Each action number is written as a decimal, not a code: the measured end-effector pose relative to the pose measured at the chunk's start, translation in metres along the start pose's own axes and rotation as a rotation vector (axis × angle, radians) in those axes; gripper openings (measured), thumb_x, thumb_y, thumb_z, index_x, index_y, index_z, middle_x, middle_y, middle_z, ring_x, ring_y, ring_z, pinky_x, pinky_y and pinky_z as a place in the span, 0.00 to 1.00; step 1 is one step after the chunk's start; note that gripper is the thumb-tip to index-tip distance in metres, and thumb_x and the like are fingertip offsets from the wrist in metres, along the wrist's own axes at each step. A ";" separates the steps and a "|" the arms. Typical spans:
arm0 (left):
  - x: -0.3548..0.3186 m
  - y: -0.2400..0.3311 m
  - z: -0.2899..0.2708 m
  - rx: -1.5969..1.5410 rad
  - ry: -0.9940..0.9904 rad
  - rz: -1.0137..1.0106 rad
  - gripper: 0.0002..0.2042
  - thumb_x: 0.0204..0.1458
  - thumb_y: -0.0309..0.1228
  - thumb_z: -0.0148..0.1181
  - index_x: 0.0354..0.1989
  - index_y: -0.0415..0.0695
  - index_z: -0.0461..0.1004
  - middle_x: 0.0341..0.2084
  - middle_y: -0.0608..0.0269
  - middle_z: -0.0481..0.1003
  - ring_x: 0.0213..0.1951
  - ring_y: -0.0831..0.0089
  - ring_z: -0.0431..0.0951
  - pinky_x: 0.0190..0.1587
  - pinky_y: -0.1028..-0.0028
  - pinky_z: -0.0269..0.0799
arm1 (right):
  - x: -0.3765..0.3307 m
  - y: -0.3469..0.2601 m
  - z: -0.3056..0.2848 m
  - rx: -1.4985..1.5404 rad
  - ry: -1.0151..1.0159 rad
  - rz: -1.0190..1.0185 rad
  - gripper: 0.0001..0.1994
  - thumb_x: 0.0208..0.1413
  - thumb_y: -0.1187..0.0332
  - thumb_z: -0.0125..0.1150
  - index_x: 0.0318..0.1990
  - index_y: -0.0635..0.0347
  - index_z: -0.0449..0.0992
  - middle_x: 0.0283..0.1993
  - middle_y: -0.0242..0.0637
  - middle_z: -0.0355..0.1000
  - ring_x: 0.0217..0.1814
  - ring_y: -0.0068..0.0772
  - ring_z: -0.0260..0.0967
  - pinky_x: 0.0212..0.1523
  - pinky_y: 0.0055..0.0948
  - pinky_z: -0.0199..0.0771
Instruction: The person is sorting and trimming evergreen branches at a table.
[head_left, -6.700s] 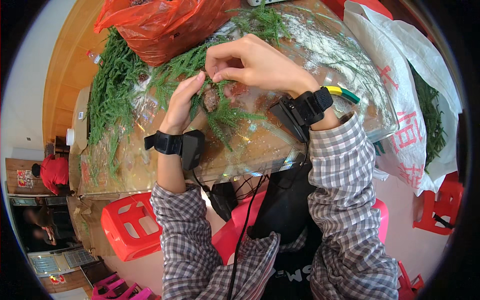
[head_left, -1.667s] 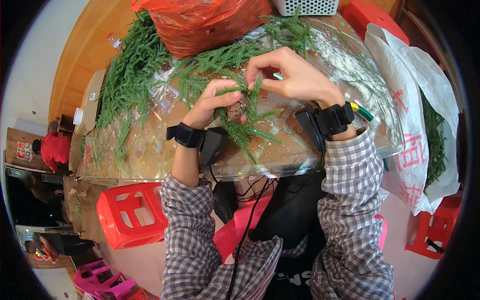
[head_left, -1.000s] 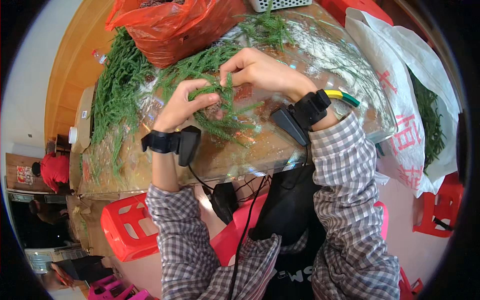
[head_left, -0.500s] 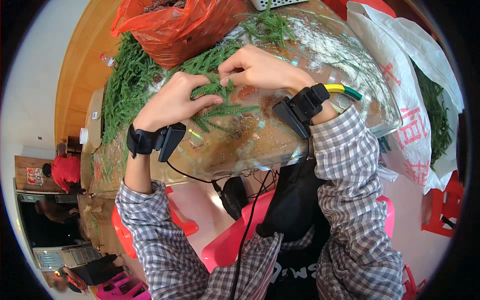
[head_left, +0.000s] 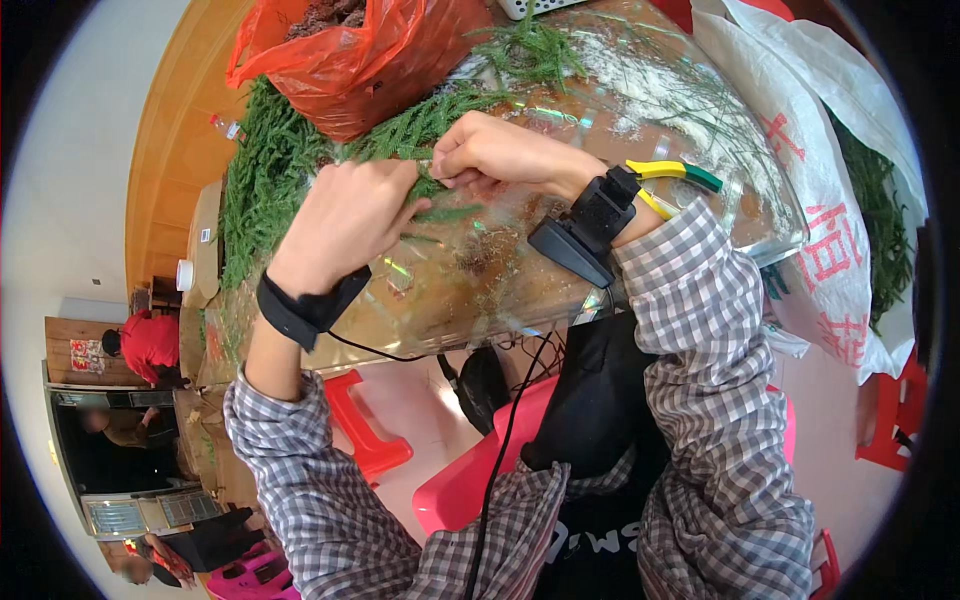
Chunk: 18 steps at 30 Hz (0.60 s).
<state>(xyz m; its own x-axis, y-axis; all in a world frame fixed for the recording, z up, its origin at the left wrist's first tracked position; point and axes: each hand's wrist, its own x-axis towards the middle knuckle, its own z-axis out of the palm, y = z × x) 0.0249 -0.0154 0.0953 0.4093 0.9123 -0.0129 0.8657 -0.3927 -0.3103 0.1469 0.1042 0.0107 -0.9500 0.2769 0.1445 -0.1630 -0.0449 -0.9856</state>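
Observation:
Both hands meet over the table, in front of the heap of greenery. My left hand [head_left: 345, 215] is closed, back turned up, on a green needle-leaved sprig [head_left: 448, 214] that pokes out beneath its fingers. Thumb and fingers of my right hand [head_left: 490, 150] pinch at the same sprig's upper end, touching the left fingertips. Just what sits between the fingertips is too small to make out. Beside my right wrist lie pliers [head_left: 690, 174] with yellow and green handles, partly hidden by the wrist.
A red plastic bag [head_left: 375, 75] of brown clusters stands at the back, with piled green sprigs [head_left: 265, 180] to its left. White powder [head_left: 645, 95] covers the glass-topped table [head_left: 470, 315]. A white woven sack [head_left: 825, 240] of greenery stands right. People are far left.
My left hand has rolled over, its back now up and its thumb lower. My right hand has shifted slightly left and down, fingers more tightly curled. The sprig is now more covered.

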 end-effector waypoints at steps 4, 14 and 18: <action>0.003 0.018 0.010 0.418 -0.009 -0.055 0.06 0.39 0.28 0.55 0.20 0.42 0.64 0.16 0.60 0.67 0.20 0.70 0.72 0.21 0.73 0.65 | 0.001 0.007 -0.001 0.272 0.035 0.106 0.10 0.49 0.74 0.46 0.16 0.63 0.64 0.13 0.24 0.53 0.14 0.14 0.43 0.15 0.18 0.42; 0.010 0.020 0.016 0.219 0.243 -0.217 0.08 0.42 0.30 0.56 0.22 0.40 0.64 0.19 0.61 0.68 0.22 0.66 0.73 0.24 0.71 0.66 | -0.008 -0.018 -0.012 0.242 0.182 0.131 0.10 0.47 0.71 0.51 0.18 0.65 0.67 0.11 0.27 0.54 0.10 0.16 0.45 0.12 0.21 0.46; 0.023 0.010 0.039 -0.198 0.487 -0.273 0.10 0.46 0.33 0.55 0.28 0.37 0.67 0.23 0.59 0.70 0.25 0.63 0.73 0.29 0.71 0.67 | -0.036 -0.065 -0.023 -0.172 0.278 0.063 0.11 0.49 0.67 0.52 0.21 0.65 0.70 0.13 0.29 0.60 0.12 0.17 0.52 0.14 0.18 0.51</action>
<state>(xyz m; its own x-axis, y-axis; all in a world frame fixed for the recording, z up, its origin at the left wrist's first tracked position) 0.0315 0.0060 0.0545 0.2087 0.8437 0.4945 0.9765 -0.2080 -0.0572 0.1982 0.1197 0.0677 -0.8438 0.5312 0.0766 -0.0366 0.0855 -0.9957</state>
